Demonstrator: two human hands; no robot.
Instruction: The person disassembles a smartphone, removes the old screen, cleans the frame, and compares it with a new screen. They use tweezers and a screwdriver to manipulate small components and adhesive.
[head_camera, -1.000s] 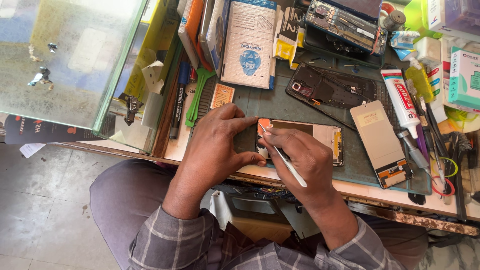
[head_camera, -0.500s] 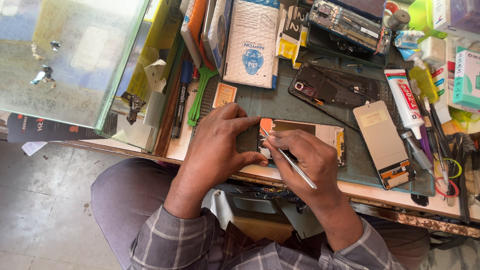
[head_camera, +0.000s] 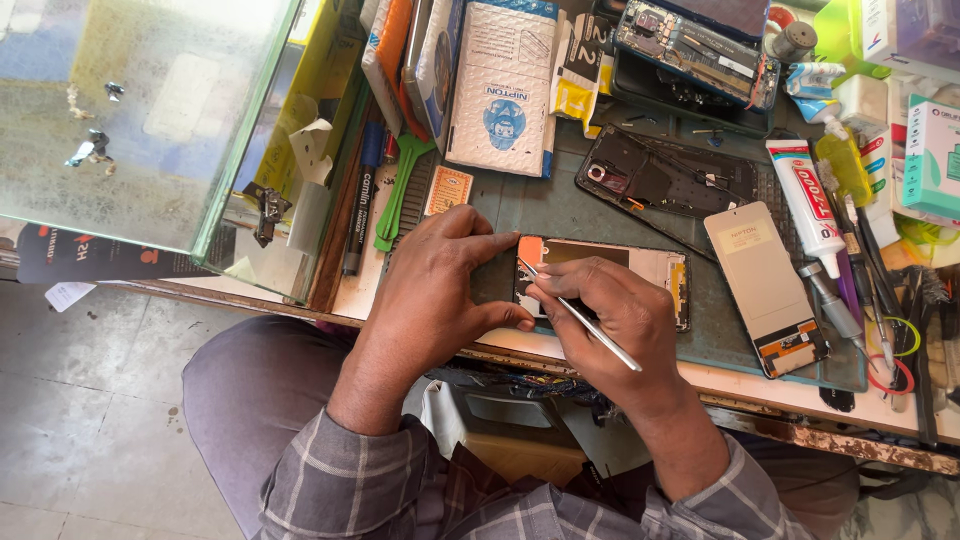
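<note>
Left hand (head_camera: 440, 285) grips the left end of an opened phone (head_camera: 625, 275) lying flat on the green mat (head_camera: 560, 205), thumb and forefinger pinching its edge. Right hand (head_camera: 620, 320) is closed around thin tweezers (head_camera: 580, 318), tips touching the phone's upper-left corner. Beyond the right hand lies a second opened phone (head_camera: 665, 180); to its right, a loose screen (head_camera: 765, 290) and a glue tube (head_camera: 805, 205).

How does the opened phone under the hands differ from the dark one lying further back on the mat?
The opened phone lies level with the bench edge, held by the left hand and probed with tweezers in the right hand. The dark phone lies angled and untouched. Its interior looks black; the near one's looks pale. Both are opened.
</note>
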